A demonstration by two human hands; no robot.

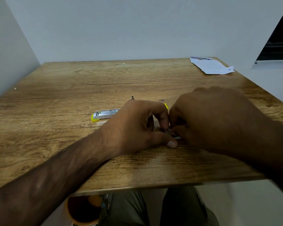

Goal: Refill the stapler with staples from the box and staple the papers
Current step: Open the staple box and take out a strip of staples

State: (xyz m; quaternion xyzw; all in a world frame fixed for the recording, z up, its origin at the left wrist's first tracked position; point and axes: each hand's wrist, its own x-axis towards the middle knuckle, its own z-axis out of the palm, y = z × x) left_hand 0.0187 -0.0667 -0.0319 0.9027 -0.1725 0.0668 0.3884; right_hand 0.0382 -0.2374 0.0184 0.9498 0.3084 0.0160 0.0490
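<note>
Stapler open, staples being picked out

Stapler (105, 114) lies opened on the tabletop (72, 88) just left of the hands, its long axis running left–right, metal channel up, yellow tip pointing left. Left hand (137, 128) and right hand (216, 118) meet fingertip to fingertip, pinching something small and pale — probably staples. Next: align a strip with the channel. Papers (211, 66) wait far right.

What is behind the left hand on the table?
Behind the left hand lies the open stapler, its metal channel and yellow ends showing. Its middle is hidden by the hand, so I cannot tell if staples are inside.
</note>
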